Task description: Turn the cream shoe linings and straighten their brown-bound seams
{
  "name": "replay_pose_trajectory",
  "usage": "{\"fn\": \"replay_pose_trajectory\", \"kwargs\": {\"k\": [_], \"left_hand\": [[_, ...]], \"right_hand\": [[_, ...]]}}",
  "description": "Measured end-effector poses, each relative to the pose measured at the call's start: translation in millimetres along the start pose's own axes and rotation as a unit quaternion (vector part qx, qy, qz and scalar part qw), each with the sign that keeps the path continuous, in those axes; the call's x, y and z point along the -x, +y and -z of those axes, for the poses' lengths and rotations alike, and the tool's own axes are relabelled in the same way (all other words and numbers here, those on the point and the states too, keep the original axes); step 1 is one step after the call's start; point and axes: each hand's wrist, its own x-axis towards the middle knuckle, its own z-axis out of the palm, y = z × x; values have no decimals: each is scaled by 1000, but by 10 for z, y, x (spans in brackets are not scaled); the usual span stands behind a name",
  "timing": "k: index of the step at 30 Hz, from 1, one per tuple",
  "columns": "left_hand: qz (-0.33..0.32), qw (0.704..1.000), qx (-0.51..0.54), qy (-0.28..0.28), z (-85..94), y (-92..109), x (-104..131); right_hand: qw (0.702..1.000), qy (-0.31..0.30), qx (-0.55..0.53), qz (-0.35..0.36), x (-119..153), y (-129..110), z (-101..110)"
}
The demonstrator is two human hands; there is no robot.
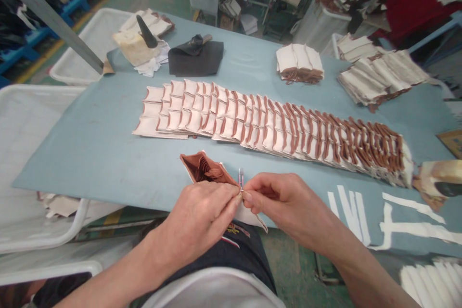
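Note:
A brown pocket piece (pixel 202 166) with a pale backing, its top gaping to show folded layers, lies at the table's front edge. My left hand (pixel 207 214) grips it along the near side, fingers pressed together. My right hand (pixel 285 202) meets the left fingertips at the piece's right end, thumb and forefinger pinched; what lies between them is too small to make out. Just beyond the fingertips, a small tool with two thin pointed tips (pixel 240 175) sticks out; its lower part is hidden. Farther back runs a long overlapping row of similar brown-and-cream pieces (pixel 252 120).
The blue-topped table (pixel 90 154) also carries a stacked bundle (pixel 300 60), a dark folded cloth (pixel 197 57) and more bundles (pixel 382 74) at right. White strips (pixel 355 214) lie near my right forearm. White bins (pixel 32 110) stand left; a metal post (pixel 54 19) rises there.

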Motion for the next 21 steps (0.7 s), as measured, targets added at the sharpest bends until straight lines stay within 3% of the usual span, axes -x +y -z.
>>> {"fn": "replay_pose_trajectory", "kwargs": {"k": [6,12,17,21], "left_hand": [[29,1000,6,-8,-80,28,-38],[179,969,169,-13,-47,40,-133],[239,919,314,-15,4,-11,-175],[241,906,347,-37,51,-54,-158]], "right_hand": [[999,7,46,-21,-65,-23,-6],[998,21,59,-26,-99,-47,-61],[995,-29,-81,-55,-120,13,-67],[969,-94,-219,-60,-167,49,-61]]}}
